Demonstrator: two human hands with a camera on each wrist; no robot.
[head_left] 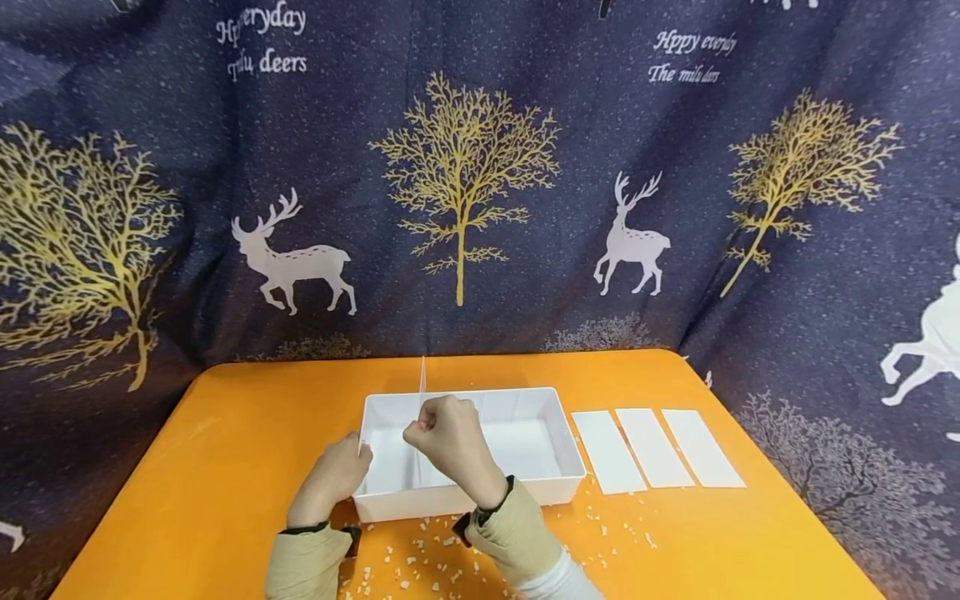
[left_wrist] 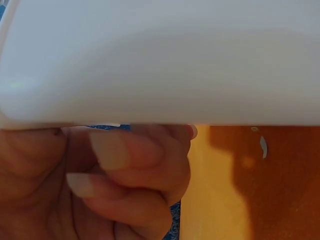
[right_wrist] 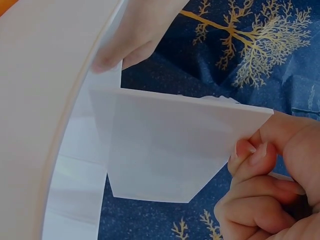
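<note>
A long white open box (head_left: 408, 504) lies across the table. At its left end my left hand (head_left: 335, 475) grips the end wall, thumb by the rim. In the left wrist view its curled fingers (left_wrist: 142, 172) show just below the box wall (left_wrist: 160, 75). My right hand (head_left: 450, 442) is over the left part of the box, pinching a thin white divider panel (right_wrist: 170, 145) by one edge between thumb and fingers. The panel stands upright, crosswise to the box; seen from the head, it is nearly edge-on and rises above the back rim. Its corners are cut at a slant.
Three white rectangular panels, a left one (head_left: 609, 452), a middle one (head_left: 655, 447) and a right one (head_left: 702, 447), lie side by side right of the box. Small white crumbs (head_left: 420, 562) are scattered on the orange table (head_left: 247, 433) in front. A dark patterned cloth (head_left: 510, 325) hangs behind.
</note>
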